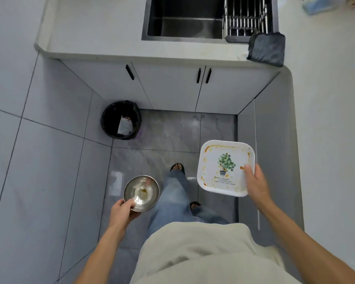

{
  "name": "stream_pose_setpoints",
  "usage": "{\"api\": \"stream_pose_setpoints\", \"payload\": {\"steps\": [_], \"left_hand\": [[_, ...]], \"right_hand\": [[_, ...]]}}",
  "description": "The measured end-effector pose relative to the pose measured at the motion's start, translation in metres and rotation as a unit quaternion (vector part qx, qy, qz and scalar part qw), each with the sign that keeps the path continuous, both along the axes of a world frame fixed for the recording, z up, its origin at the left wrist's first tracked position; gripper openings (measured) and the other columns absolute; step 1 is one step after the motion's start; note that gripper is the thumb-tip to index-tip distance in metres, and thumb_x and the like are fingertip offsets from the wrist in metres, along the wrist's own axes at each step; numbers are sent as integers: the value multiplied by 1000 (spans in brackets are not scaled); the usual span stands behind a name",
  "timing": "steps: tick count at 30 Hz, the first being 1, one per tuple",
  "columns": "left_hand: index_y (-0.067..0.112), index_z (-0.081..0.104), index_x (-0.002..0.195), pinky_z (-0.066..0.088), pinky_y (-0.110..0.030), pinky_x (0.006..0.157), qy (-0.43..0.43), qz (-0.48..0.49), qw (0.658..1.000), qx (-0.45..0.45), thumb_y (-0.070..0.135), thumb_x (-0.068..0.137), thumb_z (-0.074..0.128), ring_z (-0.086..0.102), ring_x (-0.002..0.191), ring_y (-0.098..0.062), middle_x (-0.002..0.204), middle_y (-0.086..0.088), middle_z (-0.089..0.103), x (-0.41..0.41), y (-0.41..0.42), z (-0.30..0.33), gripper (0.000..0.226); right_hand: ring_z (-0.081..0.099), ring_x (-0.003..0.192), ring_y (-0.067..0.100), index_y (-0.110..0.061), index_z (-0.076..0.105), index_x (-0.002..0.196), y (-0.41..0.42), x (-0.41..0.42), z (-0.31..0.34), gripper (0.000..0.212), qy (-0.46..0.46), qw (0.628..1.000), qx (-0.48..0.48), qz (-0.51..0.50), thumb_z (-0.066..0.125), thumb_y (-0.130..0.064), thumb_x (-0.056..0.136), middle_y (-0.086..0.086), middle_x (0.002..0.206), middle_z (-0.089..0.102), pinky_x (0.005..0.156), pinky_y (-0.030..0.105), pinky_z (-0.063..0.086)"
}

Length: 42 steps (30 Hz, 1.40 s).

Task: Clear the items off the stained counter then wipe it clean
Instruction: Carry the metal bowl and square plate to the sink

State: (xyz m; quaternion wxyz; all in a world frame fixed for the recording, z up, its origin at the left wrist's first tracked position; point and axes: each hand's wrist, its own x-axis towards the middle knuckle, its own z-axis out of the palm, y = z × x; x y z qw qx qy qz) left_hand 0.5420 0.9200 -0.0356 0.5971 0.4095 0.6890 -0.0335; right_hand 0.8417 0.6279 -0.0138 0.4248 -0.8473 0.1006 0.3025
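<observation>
My left hand (122,210) grips the rim of a small steel bowl (141,192) with yellowish residue inside, held over the floor. My right hand (256,184) holds a square white plate (223,167) by its right edge; the plate has a green plant print and orange smears along its border. The white counter (94,37) runs across the top and down the right side. A dark grey cloth (267,49) lies folded on the counter corner beside the sink (184,19).
A dish rack (246,21) sits in the sink's right half. A black-lined bin (121,119) with a paper scrap stands on the floor by the cabinet doors (172,89). Something blue (318,6) lies on the far right counter. My legs and sandals are below.
</observation>
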Motion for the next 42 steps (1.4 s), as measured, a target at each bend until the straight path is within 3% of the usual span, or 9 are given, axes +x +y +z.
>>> {"api": "stream_pose_setpoints", "payload": {"steps": [5, 11, 16, 19, 25, 28, 32, 36, 42], "left_hand": [[8, 53, 88, 61, -36, 75, -35, -40, 999, 7, -1, 92, 60, 56, 79, -25, 82, -13, 54, 95, 66, 7, 12], [6, 55, 83, 63, -32, 68, -76, -99, 992, 18, 0, 89, 61, 61, 75, -23, 80, -11, 59, 220, 130, 14, 10], [10, 62, 81, 61, -51, 94, -91, -129, 987, 18, 10, 78, 65, 63, 82, -24, 81, -7, 65, 307, 169, 9, 4], [8, 62, 85, 62, -53, 97, -74, -128, 989, 22, 5, 85, 63, 61, 86, -24, 85, -10, 61, 340, 189, 6, 3], [1, 63, 89, 65, -35, 75, -44, -100, 994, 24, 0, 89, 63, 62, 87, -24, 87, -13, 62, 372, 219, 13, 1], [-8, 63, 95, 64, -35, 76, -35, -75, 996, 27, 1, 88, 63, 65, 87, -24, 84, -10, 67, 382, 233, 21, 11], [-1, 63, 89, 64, -34, 73, -56, -68, 995, 39, 3, 89, 64, 67, 84, -23, 81, -7, 70, 417, 264, 32, 5], [-6, 67, 104, 63, -50, 90, -76, -95, 991, 47, 5, 92, 63, 68, 91, -26, 92, -14, 71, 481, 309, 35, 17], [5, 69, 105, 65, -32, 73, -125, -150, 979, 53, 7, 94, 62, 73, 92, -23, 103, -11, 73, 589, 369, 33, 13]], "right_hand": [[68, 97, 20, -28, 58, 114, 35, 46, 0, 22, -6, 1000, -13, -22, 45, -42, 104, -5, 105, 70, 80, 41, 55], [68, 98, 27, -24, 60, 116, 52, 93, 1, 26, -2, 996, -34, -77, 47, -42, 104, -3, 103, 70, 86, 46, 56], [67, 98, 29, -17, 59, 118, 74, 146, 0, 28, 3, 992, -39, -121, 47, -39, 105, 2, 105, 70, 88, 51, 56], [68, 97, 25, -19, 59, 117, 97, 190, 4, 26, -2, 992, -32, -121, 47, -39, 105, -1, 104, 70, 81, 43, 55], [67, 95, 17, -33, 60, 106, 166, 284, 18, 15, -22, 998, -7, -65, 46, -38, 104, -12, 100, 69, 78, 38, 52], [67, 94, 13, -38, 60, 97, 207, 318, 27, 16, -27, 999, 7, -31, 46, -39, 104, -12, 99, 70, 79, 39, 54], [69, 102, 11, -37, 61, 114, 261, 358, 30, 17, -29, 998, 48, -26, 46, -35, 106, -10, 109, 72, 86, 38, 56], [68, 104, 19, -25, 59, 119, 312, 395, 30, 23, -42, 998, 40, -30, 44, -36, 106, -5, 111, 71, 93, 49, 57], [68, 102, 17, -36, 56, 115, 370, 447, 22, 20, -59, 997, 22, -53, 43, -45, 103, -11, 107, 69, 93, 52, 57]]}}
